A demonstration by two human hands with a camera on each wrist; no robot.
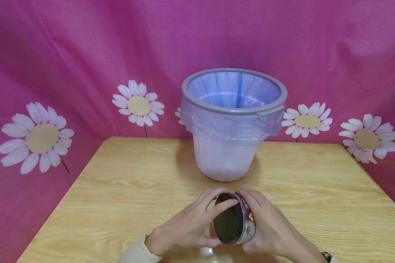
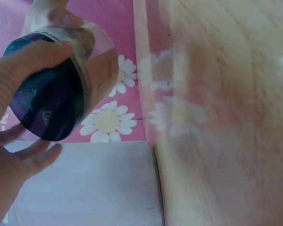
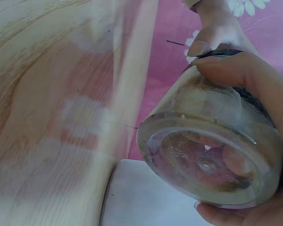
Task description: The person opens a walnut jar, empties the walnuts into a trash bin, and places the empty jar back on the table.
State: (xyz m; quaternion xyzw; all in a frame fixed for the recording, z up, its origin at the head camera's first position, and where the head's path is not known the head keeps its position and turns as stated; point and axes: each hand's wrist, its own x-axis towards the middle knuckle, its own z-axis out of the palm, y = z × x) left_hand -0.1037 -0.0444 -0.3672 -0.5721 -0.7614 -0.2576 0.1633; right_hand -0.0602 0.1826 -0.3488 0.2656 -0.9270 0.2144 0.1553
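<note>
Above the surface [image 1: 118, 190], the tilted clear jar [image 1: 249, 231] is grasped by the right hand [image 1: 273, 229], its dark lid [image 1: 228, 224] apparently by the left hand [image 1: 189, 224]; if either grip slips, it could be dropped.

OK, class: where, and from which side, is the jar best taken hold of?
Probably round its clear body, from the right: the jar is tilted, dark lid facing left, so the right hand can curve round the wall.
</note>
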